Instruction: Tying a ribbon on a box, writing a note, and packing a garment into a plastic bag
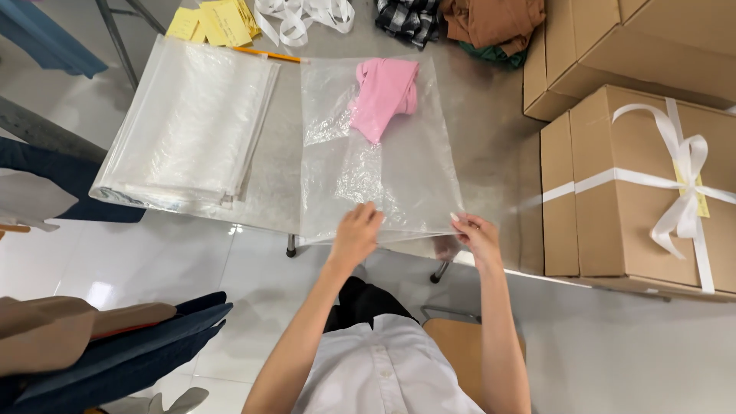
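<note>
At table edge I'm pinching clear bag (383, 169) w/ left hand (355, 236) & right hand (477, 239). Pink garment (383, 96) is lying inside, well beyond both.

White buttoned shirt (383, 368) (arms bare)

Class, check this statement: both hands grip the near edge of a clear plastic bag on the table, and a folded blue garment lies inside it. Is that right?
Not quite. The head view shows the folded garment is pink, not blue. The left hand and right hand do grip the near edge of the clear plastic bag.
</note>
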